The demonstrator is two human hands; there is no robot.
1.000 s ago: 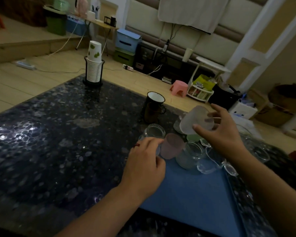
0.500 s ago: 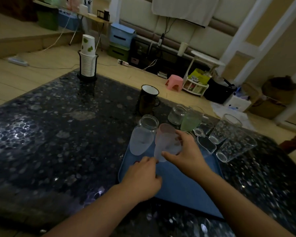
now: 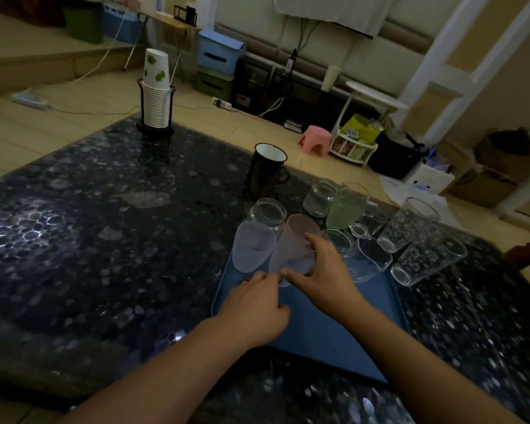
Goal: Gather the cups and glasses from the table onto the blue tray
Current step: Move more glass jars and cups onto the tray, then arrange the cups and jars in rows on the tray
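Observation:
A blue tray [image 3: 322,335] lies on the dark speckled table [image 3: 104,240] in front of me. My right hand [image 3: 322,276] grips a pink frosted cup [image 3: 294,246], tilted, over the tray's far left part. Beside it, at the tray's far left corner, leans a white frosted cup [image 3: 251,247]. My left hand [image 3: 254,307] rests on the tray's left side with fingers curled, its fingertips at the pink cup's base. A clear jar [image 3: 268,214], a green cup [image 3: 343,211] and several clear glasses [image 3: 410,224] crowd the tray's far edge. A black mug [image 3: 268,169] stands farther back.
A tall stack of paper cups [image 3: 156,96] in a black holder stands at the table's far left corner. Two patterned glasses [image 3: 429,258] lie tipped on the table to the right of the tray. Floor clutter and a pink stool [image 3: 315,142] lie beyond the table.
My right hand brought the frosted cup down from above the far glasses to the tray beside the white cup. My left hand slid back from the cups to the tray's left side.

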